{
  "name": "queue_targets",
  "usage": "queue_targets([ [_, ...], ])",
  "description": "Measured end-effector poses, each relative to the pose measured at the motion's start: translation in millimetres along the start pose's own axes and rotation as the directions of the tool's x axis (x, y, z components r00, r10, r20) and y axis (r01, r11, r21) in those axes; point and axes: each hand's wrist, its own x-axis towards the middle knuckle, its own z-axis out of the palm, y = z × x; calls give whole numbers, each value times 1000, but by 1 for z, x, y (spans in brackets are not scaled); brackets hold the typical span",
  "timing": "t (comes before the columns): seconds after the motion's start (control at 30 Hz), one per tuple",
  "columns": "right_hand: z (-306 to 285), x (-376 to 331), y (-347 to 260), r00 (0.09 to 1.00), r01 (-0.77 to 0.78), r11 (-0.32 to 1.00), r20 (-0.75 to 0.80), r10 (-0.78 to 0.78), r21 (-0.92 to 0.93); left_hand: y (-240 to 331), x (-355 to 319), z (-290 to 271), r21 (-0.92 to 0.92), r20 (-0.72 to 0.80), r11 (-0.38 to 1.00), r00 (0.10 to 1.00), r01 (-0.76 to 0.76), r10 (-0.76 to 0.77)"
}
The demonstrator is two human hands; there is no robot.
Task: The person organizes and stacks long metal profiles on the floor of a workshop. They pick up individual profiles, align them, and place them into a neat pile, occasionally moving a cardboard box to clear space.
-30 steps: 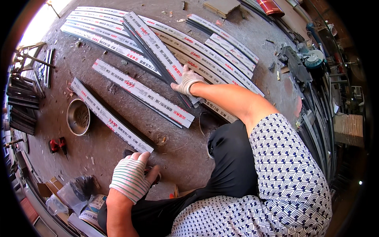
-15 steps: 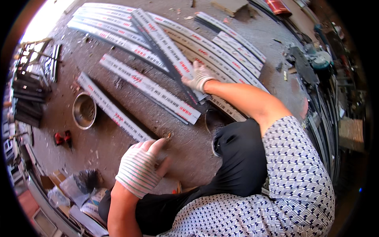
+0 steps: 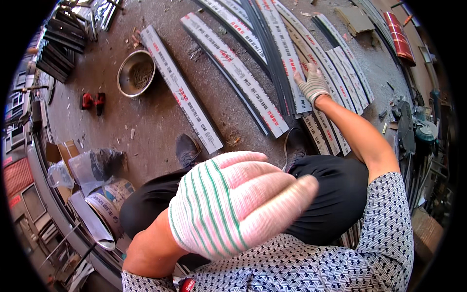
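Observation:
My left hand (image 3: 238,204), in a white knit glove with green stripes, is raised close in front of my lap. Its fingers are stretched out, back of the hand up, with nothing visible in it. Farther off, my right hand (image 3: 313,82), gloved too, lies with thumb and fingers spread on the near part of a long metal profile (image 3: 284,48) covered in printed white film. Dark profiles lie along its left side. Apart from these, two more film-covered strips rest on the floor: a middle strip (image 3: 233,73) and a left strip (image 3: 180,87).
A metal bowl (image 3: 122,78) holding small screw-like pieces stands left of the strips. Near it lies a red-and-black power drill (image 3: 87,101). Dark profiles (image 3: 61,44) are stacked at far left. A bucket (image 3: 104,207) stands at lower left, a red cylinder (image 3: 400,39) at upper right.
My left hand has lifted from beside the left strip's near end to in front of my lap. The view has shifted. My right hand stays on the long profile, fingers spread.

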Motion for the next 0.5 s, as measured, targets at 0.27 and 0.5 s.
queue_targets([
  [0.27,13,8,-4,857,388,908,-301,-418,-158,12,-9,3,-12,-413,999,910,39,-40],
  [0.5,14,-10,-51,724,651,752,-216,-655,-100,3,-32,23,6,-508,1000,861,-19,19],
])
